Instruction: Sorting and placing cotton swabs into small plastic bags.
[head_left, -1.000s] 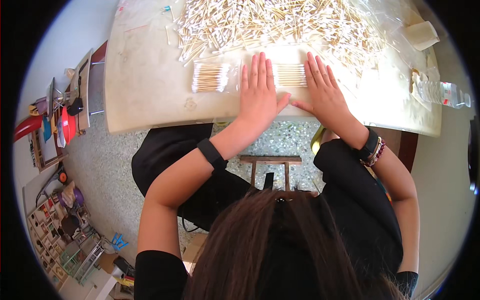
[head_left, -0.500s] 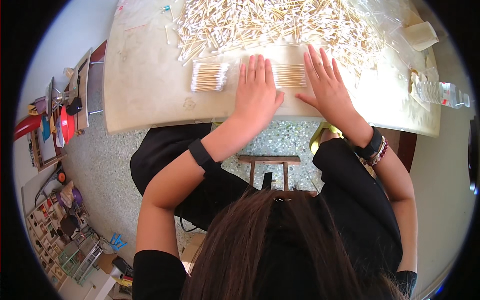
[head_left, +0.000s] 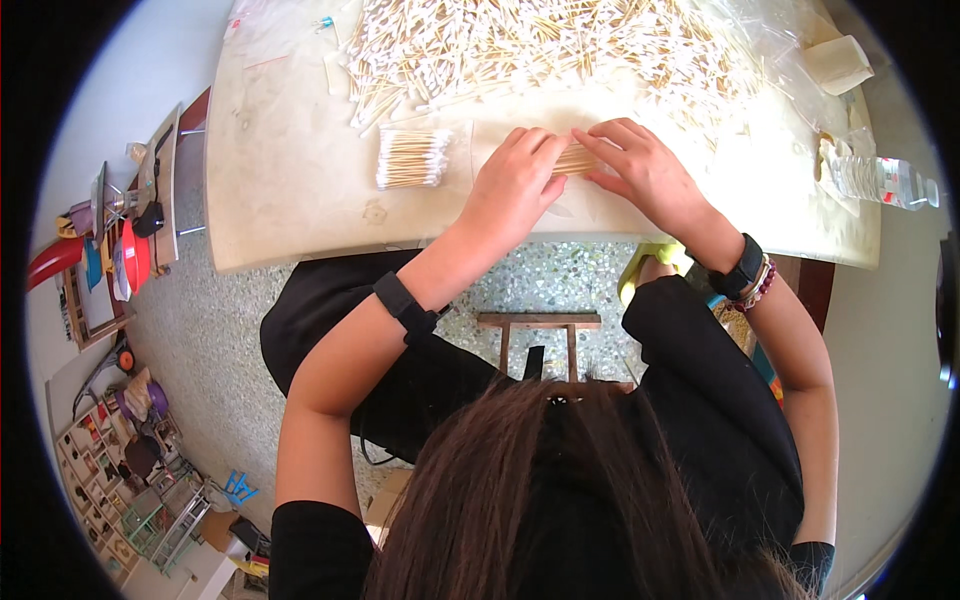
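Note:
Between my two hands lies a row of cotton swabs (head_left: 572, 161) with wooden sticks, its ends covered by my fingers. My left hand (head_left: 515, 178) curls round the left end, and my right hand (head_left: 645, 170) closes on the right end. The fingertips of both hands nearly meet above the sticks. Just left of my left hand, a clear bag packed with cotton swabs (head_left: 412, 158) lies flat on the table. Beyond my hands spreads a big loose heap of cotton swabs (head_left: 540, 50).
The pale table (head_left: 290, 190) curves round in front of me. At its right edge lie a clear plastic bottle (head_left: 885, 183) and a beige paper piece (head_left: 838, 66). Crumpled clear plastic (head_left: 775, 30) sits at the far right. A wooden stool frame (head_left: 538, 321) stands below.
My hands, flat with fingers stretched beside the row of swabs, have drawn together and curled round its ends. The bagged swabs have barely moved.

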